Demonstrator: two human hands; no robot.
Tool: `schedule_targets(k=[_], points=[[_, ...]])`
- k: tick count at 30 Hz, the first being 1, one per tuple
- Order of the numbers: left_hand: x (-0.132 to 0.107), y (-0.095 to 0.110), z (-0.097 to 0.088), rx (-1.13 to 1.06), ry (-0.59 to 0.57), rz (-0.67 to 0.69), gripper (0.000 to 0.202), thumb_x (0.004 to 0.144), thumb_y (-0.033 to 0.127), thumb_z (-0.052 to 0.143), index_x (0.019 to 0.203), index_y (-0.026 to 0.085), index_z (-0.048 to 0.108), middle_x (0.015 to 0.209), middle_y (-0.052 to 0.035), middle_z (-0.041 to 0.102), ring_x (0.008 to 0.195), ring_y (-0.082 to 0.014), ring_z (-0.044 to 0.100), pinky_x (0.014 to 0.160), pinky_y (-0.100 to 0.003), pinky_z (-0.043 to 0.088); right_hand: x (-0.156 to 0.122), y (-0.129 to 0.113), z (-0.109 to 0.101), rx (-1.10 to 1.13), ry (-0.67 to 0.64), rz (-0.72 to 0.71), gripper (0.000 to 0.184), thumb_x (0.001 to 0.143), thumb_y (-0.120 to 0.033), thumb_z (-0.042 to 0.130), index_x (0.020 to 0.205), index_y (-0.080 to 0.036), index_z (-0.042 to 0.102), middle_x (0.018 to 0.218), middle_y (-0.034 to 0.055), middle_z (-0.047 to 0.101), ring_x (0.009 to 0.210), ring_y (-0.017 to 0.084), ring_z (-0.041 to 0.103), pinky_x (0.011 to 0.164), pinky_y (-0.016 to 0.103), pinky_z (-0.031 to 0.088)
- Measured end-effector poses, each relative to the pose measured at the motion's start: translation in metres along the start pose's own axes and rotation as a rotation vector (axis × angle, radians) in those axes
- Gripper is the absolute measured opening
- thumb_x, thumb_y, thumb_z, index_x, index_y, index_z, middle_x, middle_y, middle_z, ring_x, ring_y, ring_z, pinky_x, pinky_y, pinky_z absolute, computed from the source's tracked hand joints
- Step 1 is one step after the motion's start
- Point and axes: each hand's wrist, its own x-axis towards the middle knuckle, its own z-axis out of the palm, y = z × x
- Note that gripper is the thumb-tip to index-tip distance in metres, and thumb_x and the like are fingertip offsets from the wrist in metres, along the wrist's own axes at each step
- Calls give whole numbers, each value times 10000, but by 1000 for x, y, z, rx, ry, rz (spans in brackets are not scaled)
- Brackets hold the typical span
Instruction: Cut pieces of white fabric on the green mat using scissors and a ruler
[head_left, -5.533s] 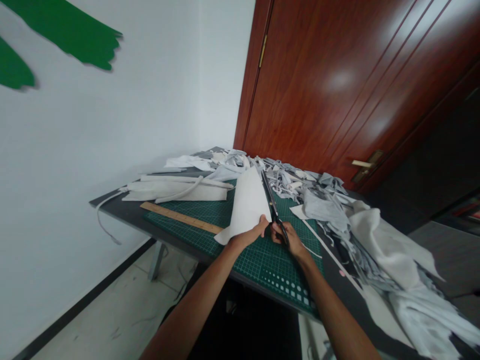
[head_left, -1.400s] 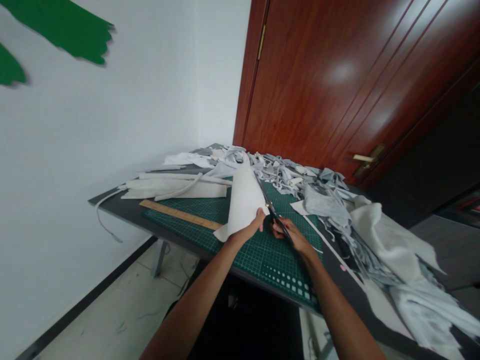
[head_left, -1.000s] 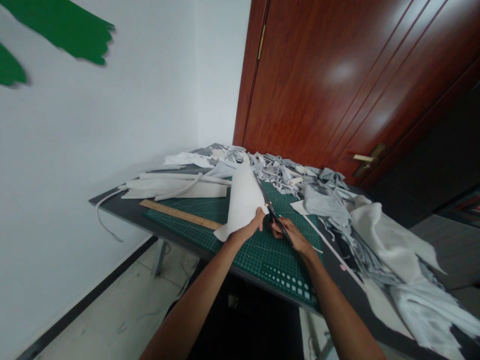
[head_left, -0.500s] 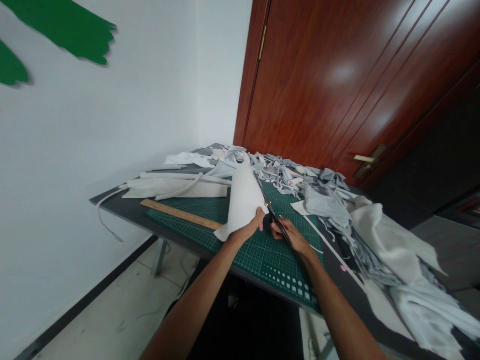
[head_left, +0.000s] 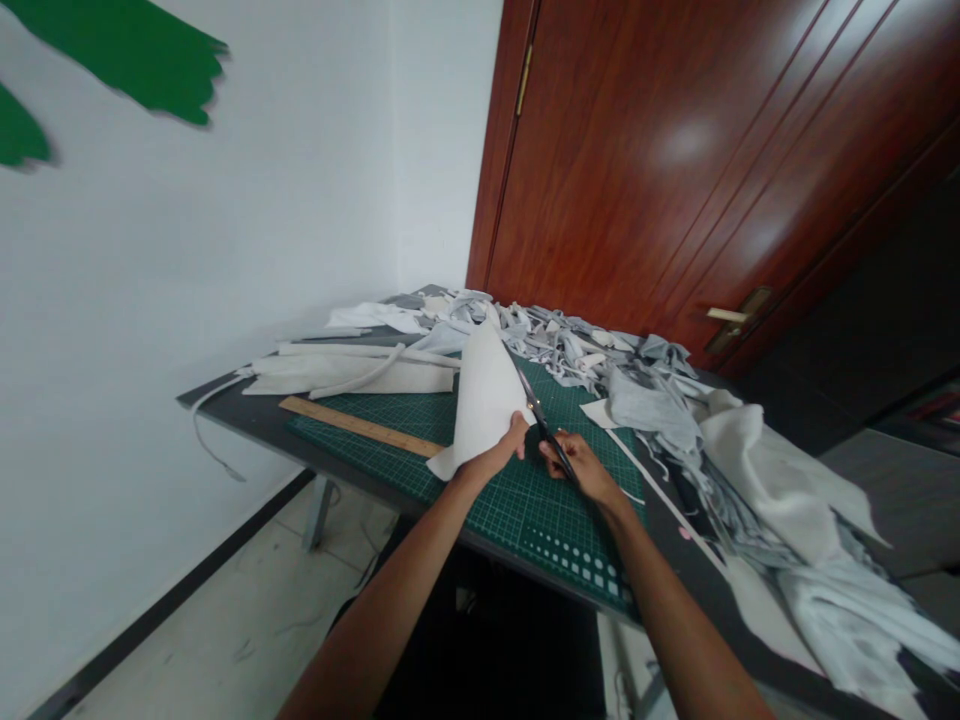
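We cannot see the handles of the scissors (head_left: 545, 430), hidden inside the right hand (head_left: 581, 470). The left hand (head_left: 491, 462) covers the lower part of the white sheet (head_left: 487, 400). The pile of grey-white fabric scraps (head_left: 840, 530) runs out of the picture past the counter's (head_left: 697, 590) near right corner, and the wooden ruler's (head_left: 360, 427) markings are too blurred to read.

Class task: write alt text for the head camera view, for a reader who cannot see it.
A left hand holds up a curled white fabric sheet while the right hand holds black scissors at its edge over a green cutting mat. A wooden ruler and heaped grey fabric scraps lie nearby.
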Motion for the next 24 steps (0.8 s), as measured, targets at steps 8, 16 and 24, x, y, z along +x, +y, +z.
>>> schedule_targets(k=[8,16,24], points=[[2,-3,0,-13,-11,10,675,1003,605,249,450,251,405,544,-5,485,638,-177,527,912,-337,465,1,5,4,43,-10,48,678,862,-805,526,523,-223,447,422,-45,397,416,97,324,451,264,280],[0,0,0,-6,-34,5,674,1019,560,239,446,250,408,535,-11,487,634,-184,523,895,-344,474,0,2,5,102,-36,39,634,858,-806,522,634,-216,464,590,-35,416,552,121,371,549,285,315],[1,-1,-1,14,-30,17,659,1022,494,270,431,239,409,539,-12,491,644,-177,536,912,-358,451,0,3,-3,78,-59,51,617,871,-784,539,641,-218,453,579,-47,386,561,122,345,571,289,305]])
